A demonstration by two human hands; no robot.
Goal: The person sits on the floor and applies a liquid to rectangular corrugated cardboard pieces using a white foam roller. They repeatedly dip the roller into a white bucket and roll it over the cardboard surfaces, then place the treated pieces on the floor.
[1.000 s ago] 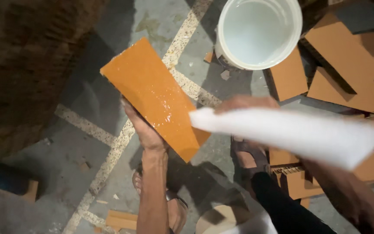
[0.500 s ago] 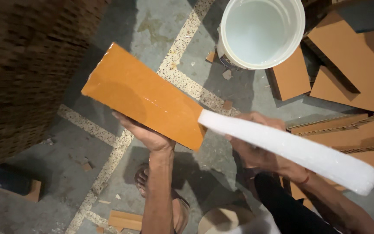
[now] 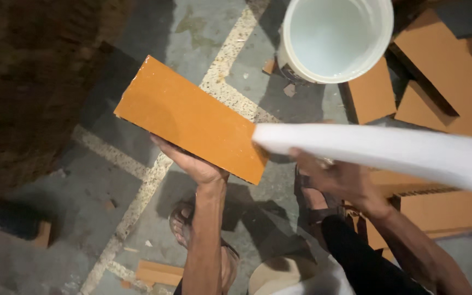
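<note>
From my seat at the feed I see the left hand (image 3: pixel 195 163) palm up beneath a glossy orange tile (image 3: pixel 192 117), fingers spread along its underside and cradling it near its lower long edge; the tile sits tilted, its far corner toward the upper left, held above the grey concrete floor (image 3: pixel 110 180). The right hand (image 3: pixel 342 180) is closed around the lower edge of a long white sheet (image 3: pixel 378 150), which runs from the tile's right end out to the right edge of view; its left tip touches or overlaps the tile's corner, I cannot tell which. Above, a white bucket (image 3: pixel 337 38) stands on the floor with pale liquid inside. To its right lie stacked orange tiles (image 3: pixel 443 82), scattered flat at mixed angles, and more of them sit behind the right forearm. A sandalled foot (image 3: pixel 184 224) shows under the left wrist. A dark brick stack (image 3: pixel 28 82) fills the left side.
</note>
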